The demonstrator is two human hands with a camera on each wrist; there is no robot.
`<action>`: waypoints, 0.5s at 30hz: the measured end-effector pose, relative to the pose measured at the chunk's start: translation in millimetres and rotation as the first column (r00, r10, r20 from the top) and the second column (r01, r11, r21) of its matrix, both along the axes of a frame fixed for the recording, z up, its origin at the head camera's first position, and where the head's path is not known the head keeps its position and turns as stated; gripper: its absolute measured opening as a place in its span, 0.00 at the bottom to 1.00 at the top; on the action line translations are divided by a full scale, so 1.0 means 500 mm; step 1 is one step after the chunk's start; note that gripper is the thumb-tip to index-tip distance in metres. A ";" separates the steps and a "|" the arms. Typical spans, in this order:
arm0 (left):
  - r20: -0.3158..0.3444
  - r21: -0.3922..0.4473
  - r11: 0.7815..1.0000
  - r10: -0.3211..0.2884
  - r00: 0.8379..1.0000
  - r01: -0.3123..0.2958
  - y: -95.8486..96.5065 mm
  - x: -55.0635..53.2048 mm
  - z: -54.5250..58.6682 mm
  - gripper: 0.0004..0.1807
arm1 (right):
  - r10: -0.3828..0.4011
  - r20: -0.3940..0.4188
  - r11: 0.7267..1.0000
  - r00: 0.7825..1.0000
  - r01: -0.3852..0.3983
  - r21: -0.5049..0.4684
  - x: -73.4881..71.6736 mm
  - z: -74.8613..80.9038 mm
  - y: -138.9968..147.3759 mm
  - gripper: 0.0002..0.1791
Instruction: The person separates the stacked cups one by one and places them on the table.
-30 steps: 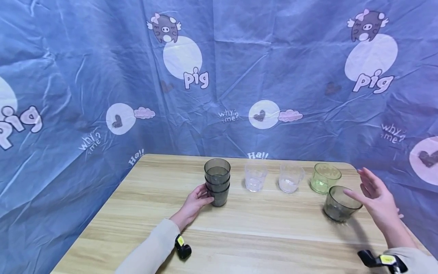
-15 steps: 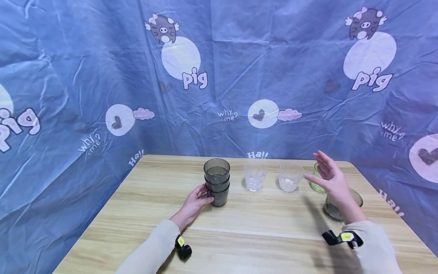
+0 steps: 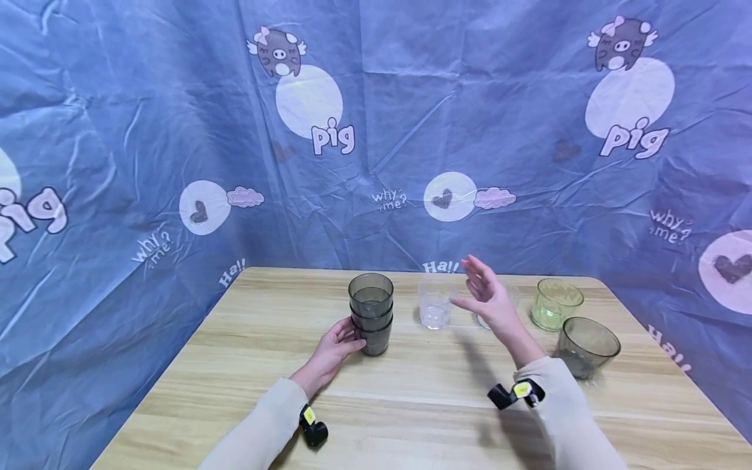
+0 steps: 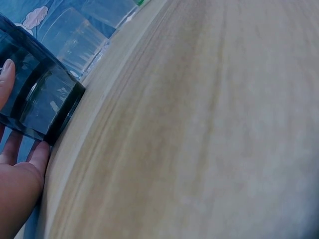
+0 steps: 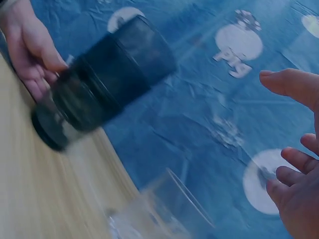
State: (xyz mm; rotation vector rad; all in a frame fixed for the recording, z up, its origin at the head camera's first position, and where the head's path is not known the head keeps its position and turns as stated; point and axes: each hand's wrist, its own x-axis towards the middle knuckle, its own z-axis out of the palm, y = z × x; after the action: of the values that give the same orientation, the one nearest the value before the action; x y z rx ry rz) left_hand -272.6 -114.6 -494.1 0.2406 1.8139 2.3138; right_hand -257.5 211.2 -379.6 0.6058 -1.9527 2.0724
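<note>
Three nested dark grey cups (image 3: pixel 373 313) stand upright as a stack on the table. My left hand (image 3: pixel 333 349) grips the lowest part of that stack from the left, thumb in front; the left wrist view shows the fingers around the dark cup (image 4: pixel 47 102). My right hand (image 3: pixel 490 303) is raised in the air, empty, thumb and fingers spread. It hides most of one clear cup (image 3: pixel 514 295). Left of it stands another clear cup (image 3: pixel 435 307), also seen in the right wrist view as a clear cup (image 5: pixel 162 211) below the spread right hand (image 5: pixel 299 164).
Towards the right of the table (image 3: pixel 411 405) stand a green cup (image 3: pixel 556 305) and, nearer, a wide dark grey cup (image 3: pixel 587 349). A blue printed cloth (image 3: pixel 376 130) hangs along the table's back and sides.
My right hand has swept left from beside the wide dark cup, past the green cup, to over the clear cups. The left hand and its stack stay put.
</note>
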 end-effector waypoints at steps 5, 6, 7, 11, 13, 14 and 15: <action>-0.004 -0.008 1.000 0.003 1.000 -0.004 0.000 0.002 0.002 0.38 | 0.073 0.014 0.997 0.997 -0.073 0.000 -0.013 -0.008 -0.060 0.52; -0.004 -0.010 1.000 0.004 1.000 -0.004 0.000 0.003 0.002 0.38 | 0.089 0.017 0.996 0.996 -0.089 -0.002 -0.015 -0.010 -0.072 0.52; -0.009 -0.016 1.000 0.002 1.000 -0.002 0.000 0.003 0.002 0.38 | 0.103 0.020 0.995 0.994 -0.103 -0.002 -0.017 -0.013 -0.083 0.52; -0.010 -0.007 1.000 -0.006 1.000 0.006 0.000 0.002 0.002 0.39 | 0.154 0.037 0.988 0.987 -0.154 -0.016 -0.023 -0.022 -0.126 0.53; -0.019 -0.010 1.000 -0.011 1.000 0.010 0.000 0.002 0.001 0.39 | 0.173 0.046 0.985 0.984 -0.172 -0.023 -0.025 -0.025 -0.145 0.54; -0.020 -0.009 1.000 -0.011 1.000 0.011 0.000 0.002 0.002 0.39 | 0.180 0.051 0.983 0.982 -0.179 -0.028 -0.026 -0.026 -0.154 0.54; -0.018 -0.008 1.000 -0.010 1.000 0.010 0.000 0.002 0.002 0.39 | 0.186 0.054 0.982 0.981 -0.185 -0.031 -0.027 -0.027 -0.162 0.54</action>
State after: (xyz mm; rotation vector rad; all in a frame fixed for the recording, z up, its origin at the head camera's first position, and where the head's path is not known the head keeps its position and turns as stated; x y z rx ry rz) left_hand -271.6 -114.6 -493.3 0.2692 1.8251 2.3048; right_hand -271.2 130.2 -392.9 0.7581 -1.9643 2.2436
